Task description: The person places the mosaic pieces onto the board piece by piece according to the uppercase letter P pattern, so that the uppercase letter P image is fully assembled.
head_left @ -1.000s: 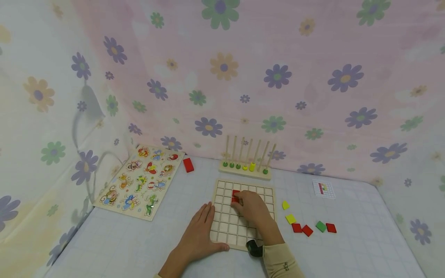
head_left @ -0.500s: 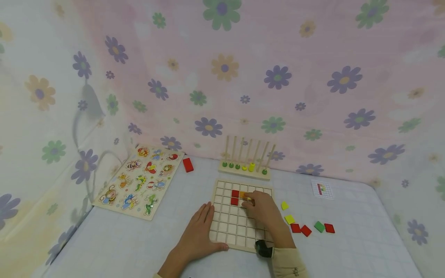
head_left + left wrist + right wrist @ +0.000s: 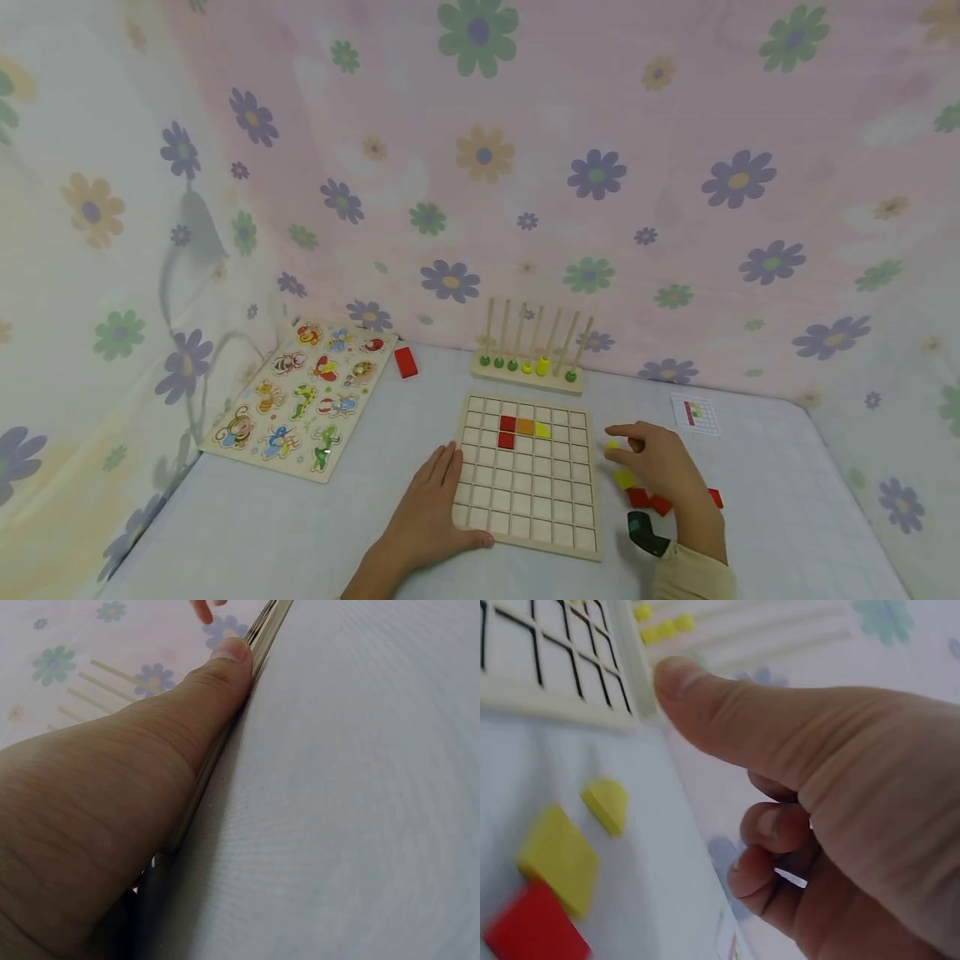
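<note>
The left hand (image 3: pixel 427 517) lies flat, fingers straight, on the wooden grid board (image 3: pixel 529 472) at its 8 o'clock edge. The right hand (image 3: pixel 663 467), grip loosely curled and holding nothing, hovers over the yellow rounded tile (image 3: pixel 612 444) at the board's 3 o'clock, on the desk (image 3: pixel 247 533).

Bare table (image 3: pixel 780 508) right of tiles (image 3: pixel 649 499) — peg rack (image 3: pixel 528 367) blocks behind board (image 3: pixel 529 475).

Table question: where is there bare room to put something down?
Free: the table in front of the animal puzzle, left of the left hand; also the far right edge. Crowded: beside the grid board, where loose tiles lie under the right hand.
</note>
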`<state>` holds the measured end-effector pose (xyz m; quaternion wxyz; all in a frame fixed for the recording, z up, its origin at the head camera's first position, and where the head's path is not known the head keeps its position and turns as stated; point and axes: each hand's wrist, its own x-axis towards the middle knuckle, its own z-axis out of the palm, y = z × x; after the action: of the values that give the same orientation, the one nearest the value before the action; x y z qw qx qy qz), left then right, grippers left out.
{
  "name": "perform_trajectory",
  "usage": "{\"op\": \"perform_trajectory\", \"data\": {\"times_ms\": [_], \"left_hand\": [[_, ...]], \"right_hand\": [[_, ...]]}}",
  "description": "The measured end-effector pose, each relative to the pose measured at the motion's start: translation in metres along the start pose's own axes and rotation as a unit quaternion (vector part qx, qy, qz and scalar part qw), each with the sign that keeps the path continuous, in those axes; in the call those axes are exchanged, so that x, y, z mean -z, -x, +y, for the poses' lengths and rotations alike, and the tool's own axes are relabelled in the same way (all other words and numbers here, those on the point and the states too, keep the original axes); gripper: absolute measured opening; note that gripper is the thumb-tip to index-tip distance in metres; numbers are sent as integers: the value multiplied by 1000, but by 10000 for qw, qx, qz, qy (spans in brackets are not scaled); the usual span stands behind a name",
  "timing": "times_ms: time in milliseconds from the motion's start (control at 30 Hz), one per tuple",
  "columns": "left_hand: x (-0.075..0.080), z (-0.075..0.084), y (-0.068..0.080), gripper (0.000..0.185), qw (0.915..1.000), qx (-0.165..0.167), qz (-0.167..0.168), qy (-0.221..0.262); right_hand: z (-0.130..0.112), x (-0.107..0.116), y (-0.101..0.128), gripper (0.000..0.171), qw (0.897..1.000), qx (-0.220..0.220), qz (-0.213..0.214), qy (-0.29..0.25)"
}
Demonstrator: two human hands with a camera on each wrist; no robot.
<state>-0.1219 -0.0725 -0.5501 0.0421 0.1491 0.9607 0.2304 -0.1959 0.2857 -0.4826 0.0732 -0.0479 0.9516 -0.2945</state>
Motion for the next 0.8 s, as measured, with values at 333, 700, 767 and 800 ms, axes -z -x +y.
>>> {"op": "perform_trajectory", "data": {"times_ms": [333, 700, 767, 800], "left_hand": [[4, 2, 0, 135, 10000, 38, -60, 19], [1, 1, -1, 135, 9998, 72, -132, 118], [2, 2, -1, 134, 9999, 69, -124, 96], [2, 2, -1, 134, 9999, 66, -120, 93]], "right_hand": [[61, 38, 28, 54, 9927, -1135, -392, -110], [100, 55, 55, 68, 9846, -1660, -451, -325], [105, 54, 56, 71, 9833, -1732, -458, -328], [107, 54, 57, 72, 9826, -1769, -492, -287]]}}
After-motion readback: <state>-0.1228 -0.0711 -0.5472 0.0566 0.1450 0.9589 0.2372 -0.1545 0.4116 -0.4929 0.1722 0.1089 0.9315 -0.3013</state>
